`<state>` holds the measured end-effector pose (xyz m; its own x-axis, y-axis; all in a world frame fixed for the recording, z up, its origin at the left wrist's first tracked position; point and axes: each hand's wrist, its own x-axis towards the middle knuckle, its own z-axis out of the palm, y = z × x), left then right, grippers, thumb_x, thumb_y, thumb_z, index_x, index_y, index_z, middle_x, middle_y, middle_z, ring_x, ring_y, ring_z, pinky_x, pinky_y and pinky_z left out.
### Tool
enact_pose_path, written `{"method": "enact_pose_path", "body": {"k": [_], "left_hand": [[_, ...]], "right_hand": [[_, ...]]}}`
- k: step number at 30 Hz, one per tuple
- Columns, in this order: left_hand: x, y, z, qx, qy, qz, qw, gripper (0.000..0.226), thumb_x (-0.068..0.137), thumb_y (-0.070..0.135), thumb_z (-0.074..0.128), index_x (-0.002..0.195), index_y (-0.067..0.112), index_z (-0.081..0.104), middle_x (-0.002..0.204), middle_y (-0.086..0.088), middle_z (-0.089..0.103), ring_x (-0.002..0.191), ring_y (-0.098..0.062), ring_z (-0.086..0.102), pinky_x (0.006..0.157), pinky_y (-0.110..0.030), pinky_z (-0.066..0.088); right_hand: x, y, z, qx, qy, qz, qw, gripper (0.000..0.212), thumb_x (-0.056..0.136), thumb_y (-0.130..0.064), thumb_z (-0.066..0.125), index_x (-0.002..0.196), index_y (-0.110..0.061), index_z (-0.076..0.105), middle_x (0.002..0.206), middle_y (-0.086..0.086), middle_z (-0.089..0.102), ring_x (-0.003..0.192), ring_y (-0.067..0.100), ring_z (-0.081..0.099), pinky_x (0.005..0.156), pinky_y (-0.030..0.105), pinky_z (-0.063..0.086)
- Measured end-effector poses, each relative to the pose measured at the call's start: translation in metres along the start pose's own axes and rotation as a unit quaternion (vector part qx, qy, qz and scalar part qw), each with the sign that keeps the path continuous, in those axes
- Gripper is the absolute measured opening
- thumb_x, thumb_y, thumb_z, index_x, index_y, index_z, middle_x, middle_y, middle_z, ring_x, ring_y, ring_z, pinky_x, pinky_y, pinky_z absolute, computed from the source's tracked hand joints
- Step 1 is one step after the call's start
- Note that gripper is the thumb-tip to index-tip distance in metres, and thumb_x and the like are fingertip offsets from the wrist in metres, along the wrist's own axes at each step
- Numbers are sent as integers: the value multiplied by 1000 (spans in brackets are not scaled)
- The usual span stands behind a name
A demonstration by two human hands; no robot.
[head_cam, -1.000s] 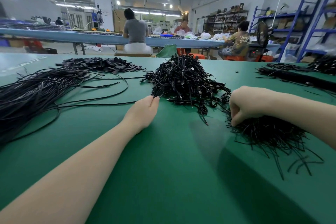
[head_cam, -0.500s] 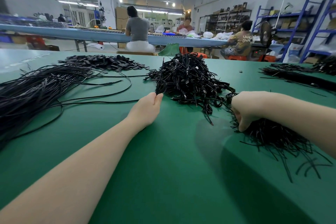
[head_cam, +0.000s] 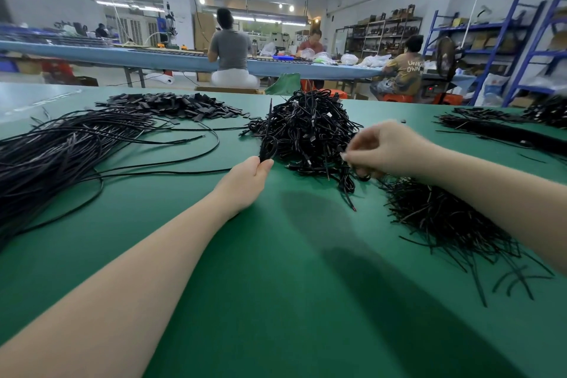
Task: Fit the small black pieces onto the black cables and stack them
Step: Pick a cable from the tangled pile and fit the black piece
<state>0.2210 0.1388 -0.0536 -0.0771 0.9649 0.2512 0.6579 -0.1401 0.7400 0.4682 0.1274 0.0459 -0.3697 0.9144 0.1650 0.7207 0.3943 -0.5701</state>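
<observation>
My left hand (head_cam: 245, 181) pinches a black cable (head_cam: 266, 144) at the left edge of the tangled heap of cables (head_cam: 306, 129) in the table's middle; the cable's end sticks up. My right hand (head_cam: 383, 150) hovers, blurred, at the heap's right side with fingertips pinched together; I cannot make out what they hold. Below it lies a pile of thin black pieces (head_cam: 445, 221). A long bundle of loose black cables (head_cam: 55, 150) spreads over the left of the table. A flat pile of small black pieces (head_cam: 171, 104) lies at the back left.
The green table (head_cam: 276, 285) runs under everything. More black cable bundles (head_cam: 506, 129) lie at the far right. Beyond the table, people sit at a long blue bench (head_cam: 153, 55), and blue shelving (head_cam: 506, 49) stands at the right.
My right hand has lifted off the pile of thin pieces and moved up and left toward the heap. My left hand keeps its pinch on the cable.
</observation>
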Motion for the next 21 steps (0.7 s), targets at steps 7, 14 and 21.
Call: {"method": "enact_pose_path", "body": {"k": [7, 14, 21], "left_hand": [[0, 0, -3, -41, -21, 35, 998, 38, 101, 41, 38, 74, 14, 34, 70, -5, 44, 61, -20, 37, 63, -34, 35], [-5, 6, 4, 63, -12, 114, 991, 23, 101, 29, 40, 93, 10, 50, 85, -13, 57, 76, -24, 52, 72, -38, 43], [-11, 13, 10, 400, 40, 161, 902, 36, 102, 36, 24, 124, 17, 45, 105, -4, 64, 89, -29, 63, 62, -32, 33]], "right_hand": [[15, -30, 67, 44, 178, -151, 971, 8, 83, -20, 72, 79, -24, 66, 70, -9, 68, 64, 5, 65, 62, 21, 54], [22, -39, 94, 38, 187, -192, 963, 7, 82, -18, 70, 81, -23, 65, 69, -15, 63, 61, -4, 58, 64, 16, 48], [18, -48, 75, -224, 146, -259, 928, 11, 88, -30, 59, 90, -22, 67, 79, -10, 62, 82, 16, 60, 76, 33, 48]]}}
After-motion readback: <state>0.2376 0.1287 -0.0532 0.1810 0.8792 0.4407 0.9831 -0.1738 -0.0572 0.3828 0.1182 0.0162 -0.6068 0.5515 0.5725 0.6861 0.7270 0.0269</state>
